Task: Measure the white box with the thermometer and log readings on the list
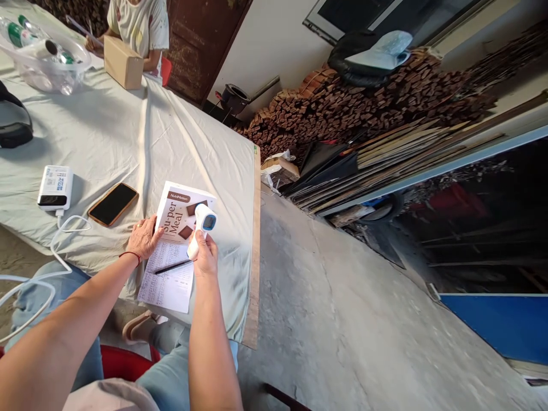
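NutriMotion box (176, 218), white with brown lettering, is set on the cloth-covered table (192, 134), its left edge touched by the left hand (144, 237), fingers partly spread; whether it is gripped cannot be told. Over its right side, a white thermometer (201, 226) with blue-rimmed screen is clasped in the right hand's (206, 257) fingers.

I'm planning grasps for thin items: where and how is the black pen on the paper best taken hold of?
Likely mid-barrel: pinch the black pen across its thin width, from above, since it lies flat on the paper and one end sits close to the right hand.
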A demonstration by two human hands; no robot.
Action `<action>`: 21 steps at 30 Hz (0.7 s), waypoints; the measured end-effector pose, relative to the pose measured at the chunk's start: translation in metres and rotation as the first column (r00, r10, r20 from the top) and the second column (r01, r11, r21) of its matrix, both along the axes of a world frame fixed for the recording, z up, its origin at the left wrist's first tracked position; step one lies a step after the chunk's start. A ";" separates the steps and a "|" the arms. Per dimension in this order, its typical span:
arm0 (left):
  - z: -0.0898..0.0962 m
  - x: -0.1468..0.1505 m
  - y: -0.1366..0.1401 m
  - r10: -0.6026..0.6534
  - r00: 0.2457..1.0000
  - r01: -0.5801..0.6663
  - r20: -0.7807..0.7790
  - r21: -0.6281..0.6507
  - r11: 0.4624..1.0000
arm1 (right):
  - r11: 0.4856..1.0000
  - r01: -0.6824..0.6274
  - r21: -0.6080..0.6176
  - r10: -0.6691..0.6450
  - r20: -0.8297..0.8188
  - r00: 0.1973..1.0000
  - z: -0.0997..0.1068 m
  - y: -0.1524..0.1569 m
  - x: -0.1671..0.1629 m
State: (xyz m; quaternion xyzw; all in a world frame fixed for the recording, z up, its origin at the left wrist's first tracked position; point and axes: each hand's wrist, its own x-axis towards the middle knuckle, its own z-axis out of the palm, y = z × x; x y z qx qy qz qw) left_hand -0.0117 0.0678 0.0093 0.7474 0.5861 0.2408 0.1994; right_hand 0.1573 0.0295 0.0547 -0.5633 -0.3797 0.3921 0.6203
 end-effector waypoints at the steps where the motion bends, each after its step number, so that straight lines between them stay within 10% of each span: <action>1: 0.000 0.000 0.000 0.003 1.000 -0.003 0.000 0.001 1.000 | 1.000 0.003 0.000 -0.003 -0.008 1.000 -0.001 0.000 0.000; 21: 0.002 -0.001 0.000 0.005 1.000 -0.005 -0.016 -0.011 1.000 | 0.999 0.026 -0.039 -0.031 -0.123 0.992 0.011 -0.008 -0.006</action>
